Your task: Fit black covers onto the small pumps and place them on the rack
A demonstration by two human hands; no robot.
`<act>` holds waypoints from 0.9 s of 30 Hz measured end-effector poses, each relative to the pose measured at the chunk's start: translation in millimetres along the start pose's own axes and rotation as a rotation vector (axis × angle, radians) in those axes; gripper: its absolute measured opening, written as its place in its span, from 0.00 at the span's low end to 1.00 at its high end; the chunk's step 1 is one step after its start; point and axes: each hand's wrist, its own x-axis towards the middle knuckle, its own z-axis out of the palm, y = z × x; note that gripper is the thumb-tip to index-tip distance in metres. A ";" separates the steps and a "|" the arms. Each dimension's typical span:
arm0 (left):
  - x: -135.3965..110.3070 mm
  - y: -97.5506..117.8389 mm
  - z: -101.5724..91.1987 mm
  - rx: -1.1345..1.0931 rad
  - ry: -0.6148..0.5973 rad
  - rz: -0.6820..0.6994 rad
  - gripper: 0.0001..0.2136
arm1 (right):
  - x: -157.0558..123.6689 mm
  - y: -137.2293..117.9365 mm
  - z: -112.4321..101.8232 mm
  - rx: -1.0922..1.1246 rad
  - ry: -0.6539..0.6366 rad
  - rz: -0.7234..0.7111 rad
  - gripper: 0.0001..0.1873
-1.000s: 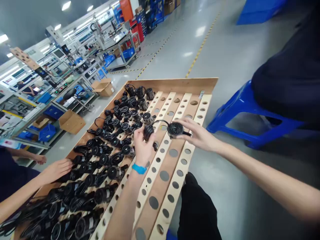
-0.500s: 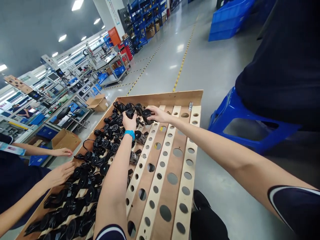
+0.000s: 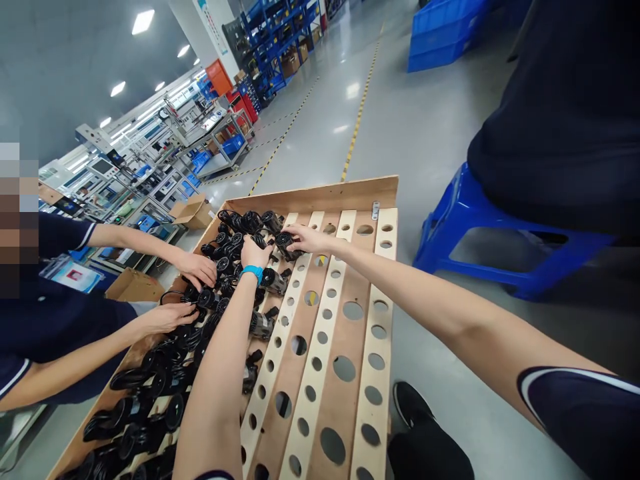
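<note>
A shallow wooden crate with slats full of round holes holds rows of small black motors with coiled cords. Near its far end, my right hand has its fingers closed around a black motor. Just left of it, my left hand, wearing a blue wristband, is closed on the coiled black cable beside that motor. The undersides of both motor and cable are partly hidden by my fingers and neighbouring units.
A co-worker's hands reach among the motors from the left side. At right, a person sits on a blue plastic stool. Blue crates stand farther back, cardboard boxes and workbenches on the left.
My hands have shifted slightly, and the right hand's motor sits lower, nearer the slats. The co-worker has leaned in, both hands now farther over the motors.
</note>
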 end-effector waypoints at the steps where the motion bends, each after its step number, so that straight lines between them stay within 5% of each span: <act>1: -0.7 0.4 -1.4 0.021 -0.012 -0.004 0.28 | 0.0 -0.7 0.2 -0.009 -0.008 0.003 0.30; 16: -18.0 0.6 -12.5 0.228 -0.023 0.026 0.30 | 6.8 -17.4 20.8 -0.175 0.060 0.006 0.30; 27: -15.6 -7.2 -5.1 0.292 -0.108 -0.003 0.29 | 9.6 -14.3 7.2 -0.041 -0.070 0.003 0.32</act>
